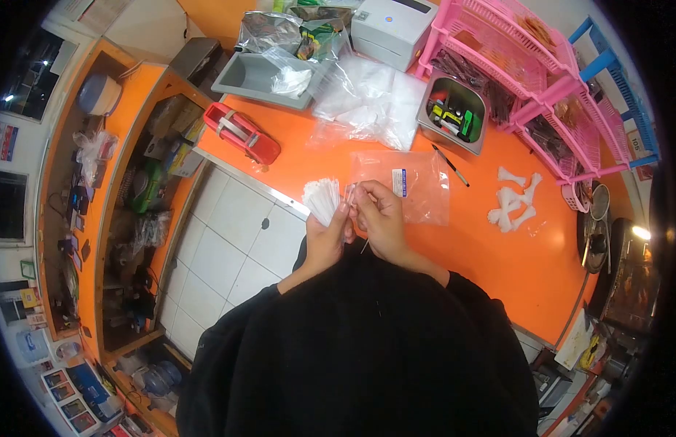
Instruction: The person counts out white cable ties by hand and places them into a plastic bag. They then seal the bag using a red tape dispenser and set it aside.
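Note:
My left hand [329, 239] is closed around a bundle of thin white strips [322, 199], which fan out at the top. Close beside it, my right hand [381, 218] has thumb and fingers pinched together, almost touching the left. What the right fingers grip is too small to make out. Just beyond my hands, a clear plastic bag [425, 186] with a blue-and-white label lies flat on the orange table [498, 269]. Several small white bundles [514, 202] rest in a loose pile to the right.
A red tape dispenser [243, 135] stands at the left edge. Behind are a grey tray [254, 79], clear plastic bags [370, 98], a white label printer [393, 30] and a metal container [453, 113]. A pen [451, 166] lies near pink racks [498, 54].

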Available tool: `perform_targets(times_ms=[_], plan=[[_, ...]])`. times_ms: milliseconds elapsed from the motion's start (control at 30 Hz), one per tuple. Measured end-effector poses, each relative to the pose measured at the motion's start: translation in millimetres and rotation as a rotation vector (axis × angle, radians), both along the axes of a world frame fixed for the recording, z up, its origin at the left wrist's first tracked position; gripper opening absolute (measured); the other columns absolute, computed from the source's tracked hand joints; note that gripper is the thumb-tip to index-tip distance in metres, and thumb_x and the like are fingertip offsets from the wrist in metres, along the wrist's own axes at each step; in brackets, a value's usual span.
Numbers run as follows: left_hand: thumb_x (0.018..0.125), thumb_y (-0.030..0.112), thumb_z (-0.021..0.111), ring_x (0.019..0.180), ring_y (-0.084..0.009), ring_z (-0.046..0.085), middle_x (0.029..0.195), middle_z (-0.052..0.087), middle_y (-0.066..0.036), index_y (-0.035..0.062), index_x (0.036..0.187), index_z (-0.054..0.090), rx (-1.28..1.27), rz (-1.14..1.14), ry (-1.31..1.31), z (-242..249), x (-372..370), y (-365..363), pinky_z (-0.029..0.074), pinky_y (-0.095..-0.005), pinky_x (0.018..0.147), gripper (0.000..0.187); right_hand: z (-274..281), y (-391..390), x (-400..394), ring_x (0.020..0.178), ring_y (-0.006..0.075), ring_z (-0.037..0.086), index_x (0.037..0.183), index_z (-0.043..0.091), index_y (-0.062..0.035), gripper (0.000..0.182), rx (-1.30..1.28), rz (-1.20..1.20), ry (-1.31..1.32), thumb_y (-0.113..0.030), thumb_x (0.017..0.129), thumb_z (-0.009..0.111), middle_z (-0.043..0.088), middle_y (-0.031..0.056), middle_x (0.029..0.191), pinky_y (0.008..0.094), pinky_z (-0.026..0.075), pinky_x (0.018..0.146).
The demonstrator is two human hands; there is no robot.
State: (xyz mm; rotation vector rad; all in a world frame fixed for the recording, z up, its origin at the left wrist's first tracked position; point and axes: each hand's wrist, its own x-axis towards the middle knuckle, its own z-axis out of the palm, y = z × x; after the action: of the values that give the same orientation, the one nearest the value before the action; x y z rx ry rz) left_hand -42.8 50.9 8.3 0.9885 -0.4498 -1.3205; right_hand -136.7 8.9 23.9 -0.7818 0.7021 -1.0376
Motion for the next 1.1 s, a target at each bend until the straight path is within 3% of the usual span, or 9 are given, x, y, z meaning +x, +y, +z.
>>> perform_targets(times_ms=[333,733,933,1033,1100], plan=[[0.086,0.013,0.054,0.048,-0.0083,0.041,0.077,0.051,-0.005,0.0055,0.097,0.043,0.007,0.011,0.013,2,-1,0,0.034,-0.0206,0.040,0.017,-4,0,0,0.041,0.0007,0.033,0.090,0.055,0.0006,0.016,-0.032,-0.081,0.032,-0.015,0.090,0.050,0.052,0.0017,0.064,0.0165,0.025,0.038],[0.085,0.014,0.055,0.048,-0.0085,0.042,0.076,0.051,-0.005,0.0050,0.097,0.044,0.015,0.016,0.012,0,-1,0,0.033,-0.0204,0.039,0.019,0,1,-1,0.042,0.0003,0.035,0.091,0.051,-0.0029,0.010,0.015,0.005,0.034,-0.011,0.087,0.054,0.051,0.0010,0.063,0.0157,0.027,0.037],[0.085,0.017,0.056,0.047,-0.0084,0.043,0.064,0.048,-0.003,0.0038,0.095,0.046,0.030,-0.035,-0.051,-6,1,1,0.032,-0.0198,0.039,0.020,-9,2,1,0.040,0.0064,0.041,0.089,0.047,-0.0048,0.008,0.022,0.096,0.050,-0.010,0.087,0.053,0.051,0.0034,0.062,0.0193,0.035,0.036],[0.085,0.018,0.057,0.046,-0.0086,0.043,0.061,0.048,-0.003,0.0030,0.092,0.047,0.065,-0.045,-0.099,-3,1,1,0.032,-0.0201,0.040,0.020,-17,2,2,0.041,0.0096,0.044,0.086,0.044,-0.0064,0.011,-0.005,0.108,0.082,-0.015,0.090,0.050,0.048,0.0032,0.062,0.0218,0.037,0.036],[0.085,0.019,0.058,0.045,-0.0089,0.043,0.061,0.048,-0.003,0.0024,0.091,0.048,0.088,-0.029,-0.117,2,0,2,0.032,-0.0205,0.040,0.020,-16,3,3,0.040,0.0093,0.043,0.084,0.043,-0.0076,0.015,0.111,0.079,0.037,-0.020,0.092,0.046,0.045,0.0019,0.062,0.0220,0.037,0.036]])
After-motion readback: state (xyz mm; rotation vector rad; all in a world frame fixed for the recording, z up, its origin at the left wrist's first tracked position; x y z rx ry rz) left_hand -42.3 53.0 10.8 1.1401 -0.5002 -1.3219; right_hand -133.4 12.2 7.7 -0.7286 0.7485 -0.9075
